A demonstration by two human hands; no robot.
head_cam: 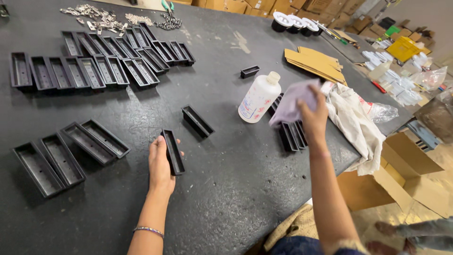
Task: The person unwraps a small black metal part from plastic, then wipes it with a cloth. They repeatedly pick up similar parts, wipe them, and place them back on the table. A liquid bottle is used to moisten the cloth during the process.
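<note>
My left hand (159, 163) grips a long black rectangular tray-shaped part (173, 152), tilted up on edge on the dark table (226, 184). My right hand (313, 115) is raised to the right of a white plastic bottle (259, 97) and holds a pale purple cloth (292, 101) above a small group of black parts (291, 134). Another black part (197, 121) lies loose between my hands.
Rows of black parts (89, 66) lie at the far left and several more (66, 153) at the near left. Metal hardware (101, 18), folded cardboard (314, 61), a white rag (351, 125) and open boxes (401, 174) surround the table's right edge.
</note>
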